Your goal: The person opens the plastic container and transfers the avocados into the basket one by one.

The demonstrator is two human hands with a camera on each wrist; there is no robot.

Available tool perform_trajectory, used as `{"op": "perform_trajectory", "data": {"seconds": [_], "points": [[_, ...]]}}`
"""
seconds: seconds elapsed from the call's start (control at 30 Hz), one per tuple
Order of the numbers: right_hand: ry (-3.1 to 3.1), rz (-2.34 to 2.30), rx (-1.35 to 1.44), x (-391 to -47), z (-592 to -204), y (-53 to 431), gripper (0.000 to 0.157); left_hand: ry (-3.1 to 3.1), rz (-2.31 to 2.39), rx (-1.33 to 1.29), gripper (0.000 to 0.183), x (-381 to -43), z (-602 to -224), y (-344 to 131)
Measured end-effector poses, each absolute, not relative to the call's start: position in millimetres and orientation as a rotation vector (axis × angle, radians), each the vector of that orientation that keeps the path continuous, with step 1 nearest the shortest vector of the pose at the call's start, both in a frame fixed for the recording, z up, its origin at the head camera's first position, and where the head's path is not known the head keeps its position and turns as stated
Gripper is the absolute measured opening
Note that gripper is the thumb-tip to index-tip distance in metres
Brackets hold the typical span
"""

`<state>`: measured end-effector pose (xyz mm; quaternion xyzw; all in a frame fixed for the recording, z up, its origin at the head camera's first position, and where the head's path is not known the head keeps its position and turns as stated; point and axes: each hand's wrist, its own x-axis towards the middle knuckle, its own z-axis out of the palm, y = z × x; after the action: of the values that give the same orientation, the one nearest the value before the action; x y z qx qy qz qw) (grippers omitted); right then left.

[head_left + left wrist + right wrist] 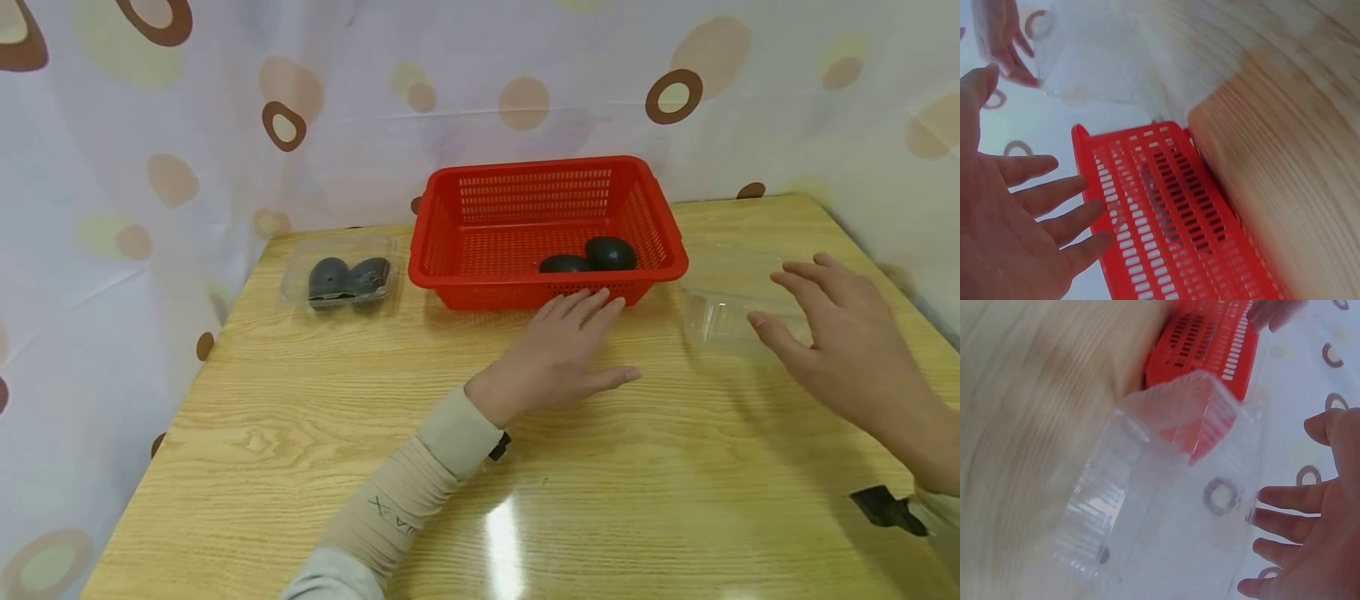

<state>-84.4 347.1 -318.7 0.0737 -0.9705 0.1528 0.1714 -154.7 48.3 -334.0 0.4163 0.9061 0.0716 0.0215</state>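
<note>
My left hand (562,354) hovers with spread fingers by the front wall of a red slotted plastic basket (540,296), holding nothing. Two dark avocados (611,253) lie in the basket's front right part. To the right is a clear plastic box (708,321), also seen large in the right wrist view. My right hand (847,342) is beside it, fingers extended and apart. The fingertips (1263,494) lie close to the box's edge; whether they touch it I cannot tell.
A second clear plastic box (393,246) stands left of the basket, with two dark avocados (330,279) inside. Everything stands on a wood-grain table (300,433). A patterned cloth (360,125) hangs behind the table and along its sides.
</note>
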Motion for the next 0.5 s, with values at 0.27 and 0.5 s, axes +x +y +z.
{"op": "perform_trajectory", "data": {"seconds": [0.27,0.5], "points": [[-2.759,0.515,0.337,-93,-316,317,0.061,2.877,0.311,1.267,0.086,-156,-333,7],[-2.75,0.548,0.425,-101,-313,294,0.064,2.936,0.377,1.238,0.086,-155,-331,-31]]}}
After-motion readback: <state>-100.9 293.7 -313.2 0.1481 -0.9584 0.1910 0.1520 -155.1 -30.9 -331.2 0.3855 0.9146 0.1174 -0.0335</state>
